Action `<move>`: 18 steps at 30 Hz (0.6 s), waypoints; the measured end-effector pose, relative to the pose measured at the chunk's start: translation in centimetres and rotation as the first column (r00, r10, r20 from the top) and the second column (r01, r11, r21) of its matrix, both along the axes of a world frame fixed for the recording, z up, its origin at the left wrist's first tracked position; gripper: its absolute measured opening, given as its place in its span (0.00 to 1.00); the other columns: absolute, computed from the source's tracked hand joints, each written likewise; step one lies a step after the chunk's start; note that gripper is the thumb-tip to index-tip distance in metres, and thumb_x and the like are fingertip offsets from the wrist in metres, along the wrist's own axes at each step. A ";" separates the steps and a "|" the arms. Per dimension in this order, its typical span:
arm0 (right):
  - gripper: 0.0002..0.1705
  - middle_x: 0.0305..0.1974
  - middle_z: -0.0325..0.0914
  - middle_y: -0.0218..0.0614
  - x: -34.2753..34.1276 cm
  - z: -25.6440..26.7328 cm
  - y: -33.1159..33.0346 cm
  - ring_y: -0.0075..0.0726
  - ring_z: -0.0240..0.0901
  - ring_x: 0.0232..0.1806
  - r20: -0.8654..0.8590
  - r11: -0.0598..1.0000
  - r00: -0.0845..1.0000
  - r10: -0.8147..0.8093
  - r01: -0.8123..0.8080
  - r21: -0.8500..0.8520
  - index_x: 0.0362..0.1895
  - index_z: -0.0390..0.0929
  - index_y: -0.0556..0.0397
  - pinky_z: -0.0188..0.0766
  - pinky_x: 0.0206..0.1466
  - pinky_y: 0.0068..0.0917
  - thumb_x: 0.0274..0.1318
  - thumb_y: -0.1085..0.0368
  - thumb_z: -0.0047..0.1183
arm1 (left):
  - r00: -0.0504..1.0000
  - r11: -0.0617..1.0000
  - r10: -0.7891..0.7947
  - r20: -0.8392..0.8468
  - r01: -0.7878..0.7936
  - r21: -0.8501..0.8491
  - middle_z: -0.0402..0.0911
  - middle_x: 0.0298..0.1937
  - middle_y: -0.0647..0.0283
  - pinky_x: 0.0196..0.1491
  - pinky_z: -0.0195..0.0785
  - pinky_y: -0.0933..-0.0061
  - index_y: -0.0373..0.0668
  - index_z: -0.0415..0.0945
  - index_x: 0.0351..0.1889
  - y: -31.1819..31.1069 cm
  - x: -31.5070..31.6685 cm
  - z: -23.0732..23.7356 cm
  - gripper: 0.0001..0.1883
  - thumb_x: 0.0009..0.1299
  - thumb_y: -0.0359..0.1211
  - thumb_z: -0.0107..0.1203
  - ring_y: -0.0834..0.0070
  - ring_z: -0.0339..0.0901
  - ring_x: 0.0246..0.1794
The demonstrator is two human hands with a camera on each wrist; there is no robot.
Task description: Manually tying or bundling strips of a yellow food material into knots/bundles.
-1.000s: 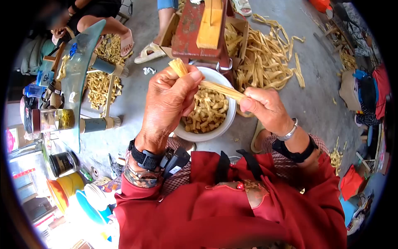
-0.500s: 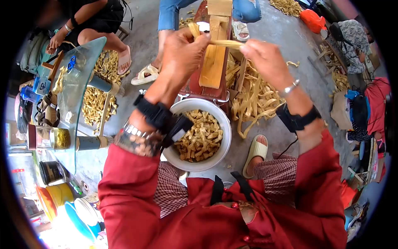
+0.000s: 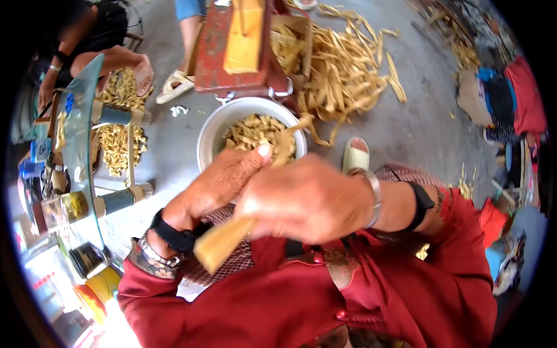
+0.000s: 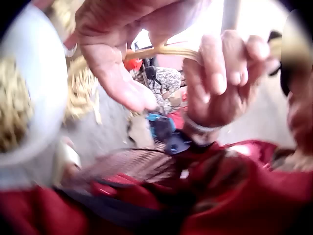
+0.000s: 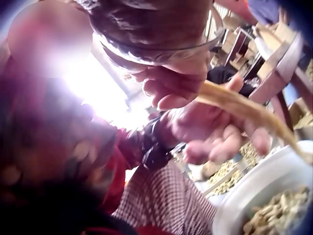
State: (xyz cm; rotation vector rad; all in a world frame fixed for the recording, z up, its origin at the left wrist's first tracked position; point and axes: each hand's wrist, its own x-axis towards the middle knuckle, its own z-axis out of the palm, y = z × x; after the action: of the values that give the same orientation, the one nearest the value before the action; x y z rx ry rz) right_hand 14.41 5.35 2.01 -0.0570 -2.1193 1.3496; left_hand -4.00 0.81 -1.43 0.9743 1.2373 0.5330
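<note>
A pale yellow dried strip (image 5: 244, 107) passes through both hands, a folded end (image 3: 225, 243) sticking out below the right fist. The right hand (image 3: 307, 200), blurred by motion, grips it with curled fingers in front of the chest. Just beyond, the left hand (image 3: 217, 180) has the strip between its thumb and fingers near the bowl's front rim. From there a loose end trails over the bowl. In the left wrist view a short stretch of strip spans the gap between the hands. A white bowl (image 3: 208, 136) beneath holds many short knotted pieces (image 3: 252, 133).
A red bench (image 3: 214, 64) with a wooden block (image 3: 243, 43) stands past the bowl. Long loose strips (image 3: 342, 75) lie on the floor to its right. At left are a glass tabletop (image 3: 81, 133), heaps of knotted pieces (image 3: 122, 148) and a seated person's leg (image 3: 110, 61).
Both hands have come down and back from above the bench toward the chest. The right hand has crossed leftward in front of the left, still gripping the strip, whose other end now hangs over the bowl.
</note>
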 end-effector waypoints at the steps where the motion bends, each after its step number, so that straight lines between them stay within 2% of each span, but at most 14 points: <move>1: 0.11 0.26 0.68 0.32 -0.1 -0.8 -1.9 0.41 0.72 0.29 0.025 0.999 0.999 0.046 -0.046 0.010 0.36 0.72 0.50 0.68 0.30 0.35 0.52 0.60 0.57 | 0.967 0.970 0.148 0.208 -0.100 -0.222 0.76 0.25 0.66 0.22 0.65 0.79 0.35 0.74 0.39 -0.4 1.7 0.6 0.24 0.69 0.51 0.51 0.81 0.70 0.18; 2: 0.11 0.26 0.68 0.32 -0.1 -1.1 -3.5 0.40 0.71 0.30 0.049 0.995 0.994 0.096 -0.096 0.001 0.34 0.71 0.50 0.68 0.30 0.34 0.52 0.59 0.56 | 0.875 0.873 0.349 0.335 -0.174 -0.455 0.76 0.26 0.67 0.21 0.65 0.80 0.36 0.73 0.43 -0.7 3.5 1.3 0.23 0.68 0.50 0.53 0.82 0.69 0.17; 5: 0.12 0.26 0.65 0.32 0.3 -1.6 -6.2 0.38 0.68 0.29 0.018 0.981 0.982 0.188 -0.187 -0.051 0.31 0.68 0.50 0.66 0.29 0.32 0.53 0.57 0.55 | 0.903 0.932 0.284 0.322 -0.182 -0.312 0.73 0.22 0.72 0.21 0.64 0.85 0.38 0.72 0.46 0.3 3.9 1.0 0.19 0.70 0.45 0.52 0.86 0.67 0.17; 6: 0.13 0.25 0.64 0.33 0.4 -1.7 -6.2 0.39 0.67 0.29 -0.053 0.990 0.989 0.137 -0.139 -0.036 0.30 0.67 0.51 0.67 0.30 0.33 0.52 0.59 0.55 | 0.876 0.949 0.273 0.398 -0.178 -0.259 0.68 0.19 0.75 0.14 0.58 0.86 0.39 0.73 0.44 0.6 3.0 1.6 0.16 0.68 0.42 0.55 0.89 0.61 0.14; 7: 0.11 0.28 0.67 0.36 0.9 -1.1 -5.6 0.41 0.68 0.32 -0.028 0.993 0.996 0.087 -0.089 -0.074 0.32 0.69 0.54 0.67 0.31 0.32 0.54 0.62 0.54 | 0.874 0.955 0.277 0.400 -0.206 -0.212 0.66 0.18 0.76 0.16 0.59 0.87 0.38 0.73 0.44 0.7 2.4 2.7 0.14 0.68 0.37 0.55 0.91 0.61 0.14; 9: 0.08 0.35 0.72 0.36 1.1 -1.5 -3.6 0.34 0.70 0.35 -0.108 0.961 0.955 -0.277 0.274 -0.045 0.37 0.70 0.57 0.69 0.33 0.26 0.60 0.64 0.49 | 0.916 0.943 0.330 0.230 -0.330 -0.036 0.70 0.20 0.76 0.19 0.60 0.88 0.38 0.75 0.40 0.5 2.0 4.0 0.10 0.68 0.35 0.56 0.91 0.61 0.14; 10: 0.09 0.37 0.73 0.35 1.1 -1.5 -2.5 0.29 0.70 0.36 -0.079 0.909 0.925 -0.373 0.346 -0.232 0.40 0.71 0.58 0.68 0.35 0.24 0.62 0.64 0.46 | 0.905 0.876 0.384 0.184 -0.419 0.236 0.75 0.25 0.73 0.25 0.63 0.85 0.37 0.76 0.41 0.5 2.8 3.0 0.10 0.68 0.33 0.55 0.90 0.66 0.20; 11: 0.09 0.35 0.72 0.35 0.7 -1.8 -1.5 0.28 0.69 0.34 -0.067 0.849 0.889 -0.453 0.407 -0.337 0.39 0.71 0.58 0.67 0.34 0.24 0.62 0.64 0.46 | 0.944 0.913 0.261 0.200 -0.309 0.266 0.78 0.31 0.69 0.31 0.66 0.83 0.36 0.76 0.44 0.0 2.6 4.2 0.09 0.69 0.30 0.53 0.87 0.71 0.27; 13: 0.08 0.28 0.68 0.35 -0.1 -2.7 -0.4 0.27 0.66 0.28 -0.062 0.749 0.840 -0.540 0.445 -0.491 0.37 0.70 0.58 0.64 0.31 0.25 0.61 0.65 0.46 | 0.997 0.967 0.067 -0.037 -0.056 0.249 0.79 0.32 0.67 0.35 0.67 0.82 0.35 0.76 0.44 -0.4 1.8 5.4 0.08 0.69 0.27 0.51 0.85 0.72 0.30; 14: 0.07 0.23 0.66 0.35 -0.5 -3.2 -0.3 0.27 0.64 0.25 -0.071 0.721 0.831 -0.551 0.432 -0.541 0.35 0.70 0.58 0.62 0.28 0.26 0.60 0.66 0.47 | 0.979 0.905 0.099 -0.177 -0.015 0.425 0.78 0.32 0.67 0.34 0.66 0.80 0.33 0.75 0.40 -0.6 2.4 5.3 0.06 0.68 0.25 0.51 0.85 0.71 0.31; 15: 0.08 0.20 0.65 0.35 -0.7 -3.1 -0.3 0.25 0.64 0.22 0.022 0.696 0.819 -0.573 0.500 -0.516 0.34 0.70 0.59 0.61 0.25 0.27 0.61 0.66 0.45 | 0.955 0.867 0.195 -0.222 -0.062 0.495 0.78 0.31 0.65 0.33 0.67 0.76 0.33 0.74 0.37 -0.8 2.9 5.5 0.04 0.65 0.24 0.54 0.80 0.73 0.30; 16: 0.09 0.19 0.65 0.37 -0.6 -2.7 -0.2 0.29 0.64 0.21 0.116 0.669 0.851 -0.512 0.480 -0.567 0.33 0.71 0.59 0.61 0.25 0.29 0.60 0.65 0.44 | 0.881 0.690 0.255 -0.398 0.123 0.714 0.78 0.33 0.63 0.33 0.68 0.75 0.34 0.74 0.36 -0.5 2.4 5.3 0.04 0.63 0.23 0.55 0.76 0.74 0.31; 17: 0.10 0.17 0.65 0.40 -0.4 -2.0 0.0 0.33 0.65 0.19 0.203 0.637 0.874 -0.441 0.464 -0.616 0.32 0.71 0.59 0.62 0.25 0.32 0.60 0.64 0.44 | 0.772 0.456 0.363 -0.522 0.342 0.822 0.77 0.34 0.60 0.33 0.68 0.74 0.35 0.75 0.35 -0.1 1.9 5.1 0.05 0.62 0.22 0.56 0.72 0.75 0.32; 18: 0.15 0.17 0.65 0.46 -0.3 -2.5 0.8 0.44 0.66 0.19 0.153 0.790 0.870 -0.468 0.490 -0.369 0.28 0.72 0.58 0.62 0.26 0.36 0.59 0.60 0.42 | 0.676 0.276 0.494 -0.546 0.474 0.836 0.77 0.37 0.56 0.32 0.69 0.72 0.38 0.75 0.35 0.2 2.4 5.6 0.07 0.59 0.23 0.57 0.64 0.75 0.34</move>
State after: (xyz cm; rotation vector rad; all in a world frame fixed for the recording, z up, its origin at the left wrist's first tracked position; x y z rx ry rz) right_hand 14.11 6.14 -0.48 -0.7601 -1.6674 1.4359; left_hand -1.58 0.97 4.13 2.5282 1.6254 1.0331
